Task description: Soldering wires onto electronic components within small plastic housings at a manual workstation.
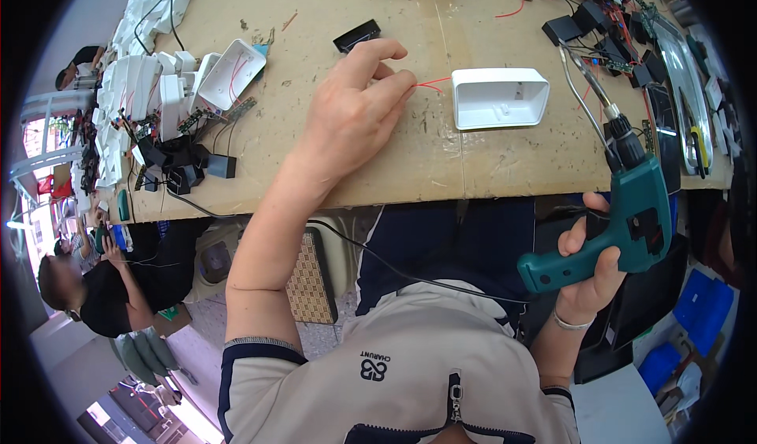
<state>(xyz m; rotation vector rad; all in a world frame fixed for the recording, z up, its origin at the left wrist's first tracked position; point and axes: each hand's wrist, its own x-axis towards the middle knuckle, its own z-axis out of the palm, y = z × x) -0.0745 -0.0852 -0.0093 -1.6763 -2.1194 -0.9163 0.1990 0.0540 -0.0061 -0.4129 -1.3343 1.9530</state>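
Two hands are at work over the scuffed tan wooden surface (489, 164), and I'll take them from the left of the frame across. At the far left sits a heap of white plastic housings with small green circuit boards and black boxes (169, 109), well apart from either hand. Near the centre, the left hand (355, 113) rests on the surface with its fingertips drawn together, pinching the end of a thin red wire (432, 83). That wire runs rightward from the fingertips toward the open white rectangular plastic casing (499, 97), which lies just beside the hand, to its right, with its long axis running left to right and its hollow side turned up. So the casing lies nearer the left hand by far. At the lower right, off the surface's edge, the right hand (590, 266) is wrapped tight around the grip of a teal pistol-shaped electric screwdriver (623, 215); its dark nose points up-frame and slightly left, toward the casing's right end, though well short of it.
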